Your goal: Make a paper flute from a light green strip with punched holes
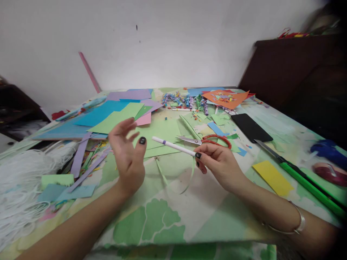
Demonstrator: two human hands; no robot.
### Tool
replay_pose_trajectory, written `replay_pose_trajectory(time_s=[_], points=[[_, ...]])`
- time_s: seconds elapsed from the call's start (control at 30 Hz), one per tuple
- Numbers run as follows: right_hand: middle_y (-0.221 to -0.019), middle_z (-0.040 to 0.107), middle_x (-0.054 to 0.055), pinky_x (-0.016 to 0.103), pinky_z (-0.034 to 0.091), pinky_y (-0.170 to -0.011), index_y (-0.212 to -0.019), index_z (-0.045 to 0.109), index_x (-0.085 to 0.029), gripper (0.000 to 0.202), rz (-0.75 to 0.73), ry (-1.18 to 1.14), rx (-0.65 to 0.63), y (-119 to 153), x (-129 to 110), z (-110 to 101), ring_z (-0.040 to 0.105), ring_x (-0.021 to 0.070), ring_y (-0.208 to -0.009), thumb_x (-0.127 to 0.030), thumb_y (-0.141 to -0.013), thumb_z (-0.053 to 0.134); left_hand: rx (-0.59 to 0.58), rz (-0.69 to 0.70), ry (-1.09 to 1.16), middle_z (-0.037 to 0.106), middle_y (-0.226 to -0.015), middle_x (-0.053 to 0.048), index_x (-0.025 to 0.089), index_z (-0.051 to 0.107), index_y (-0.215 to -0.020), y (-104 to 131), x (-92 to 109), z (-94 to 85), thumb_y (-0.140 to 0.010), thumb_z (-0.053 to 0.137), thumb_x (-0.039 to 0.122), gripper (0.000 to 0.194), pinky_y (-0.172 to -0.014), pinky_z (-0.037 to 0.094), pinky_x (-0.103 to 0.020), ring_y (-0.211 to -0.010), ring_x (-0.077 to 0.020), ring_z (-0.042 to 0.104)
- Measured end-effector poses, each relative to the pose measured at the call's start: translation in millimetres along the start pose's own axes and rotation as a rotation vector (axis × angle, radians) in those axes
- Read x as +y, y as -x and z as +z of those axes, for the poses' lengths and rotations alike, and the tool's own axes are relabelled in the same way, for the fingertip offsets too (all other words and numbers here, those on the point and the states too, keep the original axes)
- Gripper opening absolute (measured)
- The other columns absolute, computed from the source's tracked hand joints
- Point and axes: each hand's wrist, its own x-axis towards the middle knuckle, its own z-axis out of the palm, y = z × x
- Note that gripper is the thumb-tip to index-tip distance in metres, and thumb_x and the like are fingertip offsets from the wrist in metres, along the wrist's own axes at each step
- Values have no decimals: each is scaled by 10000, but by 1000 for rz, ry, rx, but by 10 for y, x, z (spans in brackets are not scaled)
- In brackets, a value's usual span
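Note:
My right hand (pixel 217 162) pinches one end of a white stick with a purple band (pixel 176 146), which points up and left. A thin green paper strip (pixel 193 177) hangs in a curve from the held end. To the left, my left hand (pixel 128 155) is raised with its fingers apart, holding nothing, near the stick's free end but not touching it. Red-handled scissors (pixel 195 141) lie just behind the stick. Light green paper sheets (pixel 162 133) spread beneath and behind it.
White cord (pixel 24 184) is heaped at the left. At the right lie a black phone (pixel 251 127), a yellow paper (pixel 272 177) and a green cutter (pixel 309 184). Curled paper strips (pixel 187 101) and an orange sheet (pixel 226 99) are at the back.

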Motion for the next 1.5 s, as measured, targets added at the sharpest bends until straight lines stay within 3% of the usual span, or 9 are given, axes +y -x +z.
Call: replay_pose_trajectory(time_s=[0.17,0.33,0.57,0.67,0.8,0.93,1.13,1.33,1.5], points=[[-542,551,-28,218,356,-473,-797,612,-150,155,17,-50,-12,-49,75,-24,461,75,-464,-304,-784,607,-302,758,-490,605,-1113,-7,403,651,-995,99,64,56,-672,735,140,425,-1003,331,-471,-1143,-253,465],[-540,541,-34,216,378,-477,-780,614,-149,147,24,2,-56,-54,71,16,464,75,-465,-294,-759,603,-547,839,-484,698,-1018,39,423,666,-968,215,142,107,-734,699,192,330,-1024,262,-470,-1067,-210,529],[-569,556,-30,191,358,-441,-773,630,-150,112,39,182,-118,-37,120,47,500,75,-469,-167,-705,543,-571,514,-238,732,-743,17,323,713,-907,51,195,77,-772,640,142,237,-856,387,-403,-802,-186,622],[-560,570,-20,197,346,-421,-757,649,-152,128,16,279,-150,-19,110,54,480,78,-449,-171,-681,548,-581,245,-132,719,-683,-19,279,741,-826,-45,229,73,-782,651,235,109,-764,439,-375,-735,-196,619],[-642,632,12,216,385,-467,-726,657,-157,115,-44,375,-189,12,73,44,502,93,-513,-153,-657,565,-723,-162,-15,714,-698,-59,223,750,-757,-160,218,3,-762,675,315,118,-649,482,-313,-670,-185,620],[-624,612,-2,205,400,-477,-746,647,-164,92,3,260,-303,36,55,11,514,89,-527,-141,-691,577,-780,-428,12,713,-708,-42,211,744,-723,-223,160,-57,-721,707,314,109,-624,481,-270,-655,-166,621],[-659,612,1,205,458,-535,-855,606,-143,101,63,-20,-448,42,17,-34,566,80,-545,-229,-803,594,-710,-821,132,687,-602,-31,157,720,-678,-139,71,23,-625,770,292,153,-545,449,-215,-564,-126,603],[-717,595,4,229,457,-640,-925,569,-155,129,-46,10,-411,47,-38,-58,578,91,-656,-267,-892,515,-759,-996,121,614,-491,0,132,681,-647,-86,23,86,-570,788,294,209,-399,334,-185,-419,-85,492],[-717,549,-3,254,432,-661,-950,535,-163,139,-151,83,-314,35,-35,-69,542,101,-665,-276,-926,457,-757,-956,120,605,-507,-5,126,671,-664,-40,-9,78,-647,722,288,171,-402,263,-190,-417,-68,430]])
